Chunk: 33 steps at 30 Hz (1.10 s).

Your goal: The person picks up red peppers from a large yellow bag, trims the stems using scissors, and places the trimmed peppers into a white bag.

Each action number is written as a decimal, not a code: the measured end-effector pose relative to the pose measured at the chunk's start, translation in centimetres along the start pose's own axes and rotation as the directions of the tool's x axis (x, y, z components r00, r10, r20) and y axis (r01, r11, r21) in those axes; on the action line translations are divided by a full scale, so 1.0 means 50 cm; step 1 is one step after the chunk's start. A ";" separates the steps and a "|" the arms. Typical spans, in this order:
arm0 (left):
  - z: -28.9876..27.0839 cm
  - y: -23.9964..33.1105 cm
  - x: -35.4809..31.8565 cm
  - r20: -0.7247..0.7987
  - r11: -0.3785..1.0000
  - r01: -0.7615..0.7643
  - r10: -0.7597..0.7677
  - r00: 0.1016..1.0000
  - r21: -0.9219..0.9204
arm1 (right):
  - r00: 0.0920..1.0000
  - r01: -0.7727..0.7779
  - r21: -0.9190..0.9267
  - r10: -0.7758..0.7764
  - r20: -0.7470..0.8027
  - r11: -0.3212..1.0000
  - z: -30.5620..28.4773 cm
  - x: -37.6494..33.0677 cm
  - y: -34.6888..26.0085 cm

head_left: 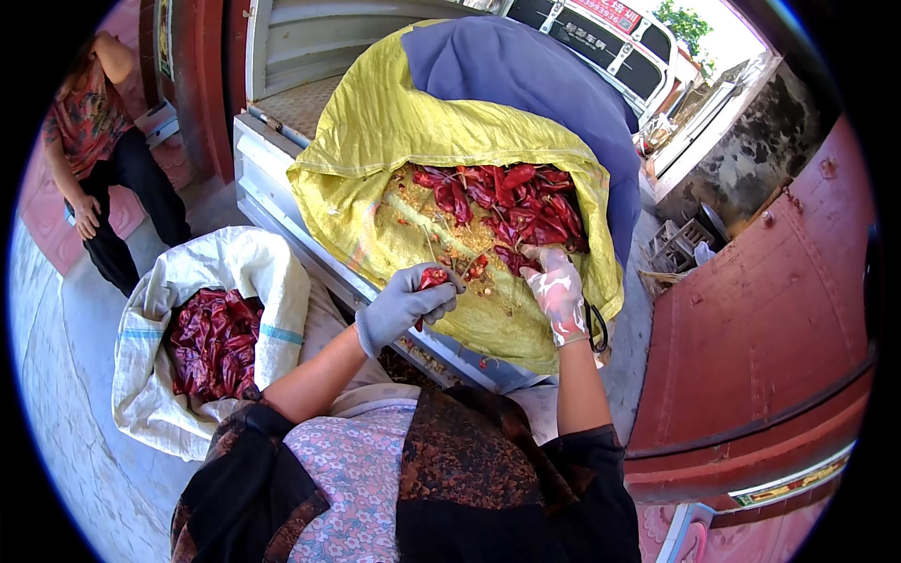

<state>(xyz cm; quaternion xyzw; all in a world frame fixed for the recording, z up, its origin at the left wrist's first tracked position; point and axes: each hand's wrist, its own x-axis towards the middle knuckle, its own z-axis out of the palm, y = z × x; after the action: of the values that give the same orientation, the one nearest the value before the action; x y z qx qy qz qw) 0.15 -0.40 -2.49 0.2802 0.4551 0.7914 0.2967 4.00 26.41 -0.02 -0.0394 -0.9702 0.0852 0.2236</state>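
My left hand (405,308), in a grey glove, is closed on a dried red chili pepper (434,277) whose thin stem points up. My right hand (556,289), in a white and pink patterned glove, reaches to the edge of the chili pile (526,202), its fingertips closed about a dark red pepper there. The pile lies in the wide mouth of a yellow woven sack (375,122), with loose seeds and bits scattered on the near side. A black loop (598,328) shows beside my right wrist; what it belongs to is hidden.
At my left stands a white woven sack (272,272) of dark red chilies. The yellow sack rests on a metal truck bed (282,174), under a blue-grey cloth (526,66). A seated person (103,150) is at far left. A red metal door (751,310) stands at right.
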 end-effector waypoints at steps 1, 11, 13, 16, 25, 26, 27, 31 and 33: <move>-0.001 -0.002 0.001 -0.004 1.000 -0.004 0.004 1.000 0.016 | 0.998 0.024 0.054 -0.021 -0.059 0.998 -0.005 -0.009 -0.005; -0.017 0.036 0.020 0.004 0.995 -0.066 0.066 0.998 0.079 | 0.929 0.369 0.117 -0.366 -0.045 0.922 -0.111 -0.051 -0.137; -0.012 0.043 0.020 0.064 0.998 0.009 -0.013 0.998 0.070 | 0.934 0.344 0.139 -0.354 0.053 0.928 -0.131 -0.052 -0.177; 0.018 0.056 0.018 0.141 0.982 0.176 -0.185 0.973 0.070 | 0.905 0.417 0.158 -0.426 0.022 0.895 -0.108 -0.050 -0.185; 0.014 0.054 0.008 0.144 0.963 0.267 -0.259 0.955 -0.039 | 0.939 0.338 0.533 -0.318 -0.133 0.776 -0.079 -0.051 -0.218; 0.009 0.029 0.014 0.079 0.966 0.239 -0.232 0.969 -0.094 | 0.964 0.265 0.618 -0.217 -0.152 0.740 -0.069 -0.061 -0.216; 0.000 0.017 0.018 0.096 0.974 0.214 -0.207 0.974 -0.071 | 0.971 0.239 0.615 -0.187 -0.149 0.751 -0.069 -0.060 -0.220; 0.003 0.019 0.010 0.155 0.999 0.044 -0.041 0.987 -0.014 | 0.986 0.165 0.623 -0.136 -0.095 0.764 -0.060 -0.053 -0.229; 0.011 0.024 0.008 0.152 0.997 -0.036 0.026 0.988 0.066 | 0.939 0.339 0.456 -0.268 -0.215 0.823 -0.055 -0.046 -0.230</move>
<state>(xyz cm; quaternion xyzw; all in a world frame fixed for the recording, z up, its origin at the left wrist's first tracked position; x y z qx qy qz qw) 0.02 -0.29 -1.10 0.3562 0.4539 0.7564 0.3082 6.81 15.26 3.52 0.1675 -0.8927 0.2866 0.3049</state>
